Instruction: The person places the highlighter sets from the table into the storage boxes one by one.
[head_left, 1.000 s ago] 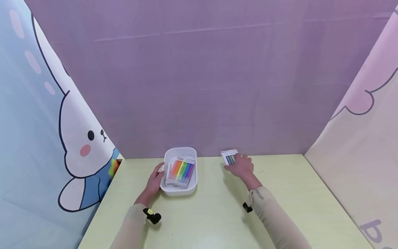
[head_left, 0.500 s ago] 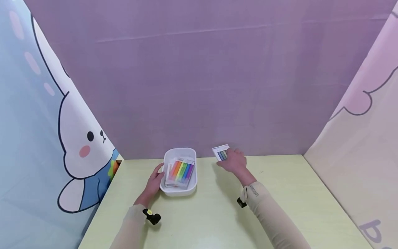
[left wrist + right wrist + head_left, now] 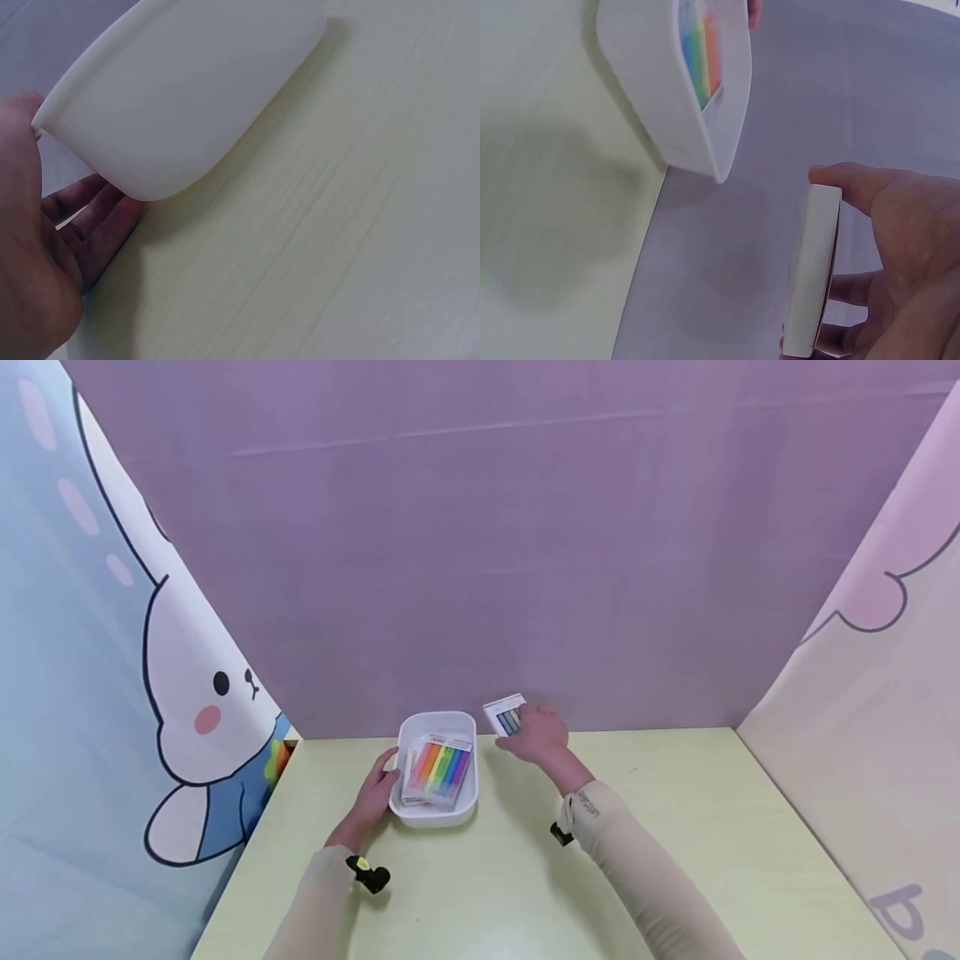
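My left hand (image 3: 372,795) grips the left wall of a white plastic basket (image 3: 439,820) on the table. In the left wrist view its thumb lies at the rim and the fingers reach round the outside. A clear pack of rainbow-coloured pens (image 3: 442,768) lies in the basket, on top of a white-edged flat item (image 3: 410,800) that is mostly hidden. My right hand (image 3: 540,735) holds a flat white box (image 3: 498,707) in the air, just right of the basket. Bluish and greenish sticks show in its window. The right wrist view shows the box (image 3: 811,270) edge-on between thumb and fingers.
The pale wood table (image 3: 480,893) ends at a purple cloth backdrop (image 3: 480,568) just behind the basket. A rabbit-print cloth (image 3: 187,710) bounds the left side and a cream and pink cloth (image 3: 862,735) the right.
My right hand has carried the flat white box leftward and slightly up, closer to the basket. The left hand and the basket have stayed in place.
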### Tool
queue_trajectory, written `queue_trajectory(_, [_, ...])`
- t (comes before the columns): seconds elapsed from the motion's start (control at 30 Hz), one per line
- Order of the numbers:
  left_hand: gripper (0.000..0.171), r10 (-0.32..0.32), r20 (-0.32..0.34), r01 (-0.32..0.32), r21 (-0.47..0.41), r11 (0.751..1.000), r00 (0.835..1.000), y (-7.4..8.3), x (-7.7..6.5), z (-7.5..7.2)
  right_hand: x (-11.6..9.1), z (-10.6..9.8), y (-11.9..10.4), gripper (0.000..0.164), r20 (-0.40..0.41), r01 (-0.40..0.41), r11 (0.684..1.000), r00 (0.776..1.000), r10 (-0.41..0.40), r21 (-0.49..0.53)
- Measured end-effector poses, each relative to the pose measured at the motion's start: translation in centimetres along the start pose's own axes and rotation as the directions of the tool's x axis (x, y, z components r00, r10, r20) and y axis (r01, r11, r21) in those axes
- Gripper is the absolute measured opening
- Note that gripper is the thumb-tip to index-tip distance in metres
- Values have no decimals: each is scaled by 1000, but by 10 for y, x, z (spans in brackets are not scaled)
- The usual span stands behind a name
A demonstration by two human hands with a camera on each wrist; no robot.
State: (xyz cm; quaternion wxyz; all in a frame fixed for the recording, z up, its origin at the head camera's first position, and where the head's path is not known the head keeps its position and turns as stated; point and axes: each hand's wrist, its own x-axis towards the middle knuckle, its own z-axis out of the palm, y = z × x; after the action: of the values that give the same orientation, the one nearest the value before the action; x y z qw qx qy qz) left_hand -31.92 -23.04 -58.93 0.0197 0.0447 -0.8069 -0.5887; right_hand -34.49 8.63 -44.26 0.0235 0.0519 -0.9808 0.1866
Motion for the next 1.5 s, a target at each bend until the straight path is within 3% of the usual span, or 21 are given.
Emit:
queue_trajectory(0.27, [49, -28, 53, 32, -80, 996, 998, 17, -9, -6, 2, 2, -21, 74, 8, 22, 1000, 1000, -22, -22])
queue_trajectory(0.43, [48, -16, 45, 19, -75, 997, 999, 33, -16, -9, 4, 5, -39, 75, 27, 49, 998, 998, -48, -33])
queue_trajectory(0.57, [49, -8, 49, 12, -68, 998, 999, 35, -19, -10, 4, 11, -52, 74, 39, 55, 997, 998, -53, -49])
queue_trajectory(0.77, [49, -20, 58, 24, -64, 998, 998, 28, -17, -11, 3, 24, -70, 79, 59, 79, 995, 995, -75, -60])
queue_trajectory(1.0, [48, 8, 16, -8, -35, 999, 1000, -6, -1, -7, -6, 29, -89, 81, 76, 61, 998, 995, -58, -32])
queue_trajectory(1.5, [47, 11, 14, -11, -41, 999, 1000, -6, -5, -4, -15, 40, -112, 85, 103, 67, 995, 993, -60, -69])
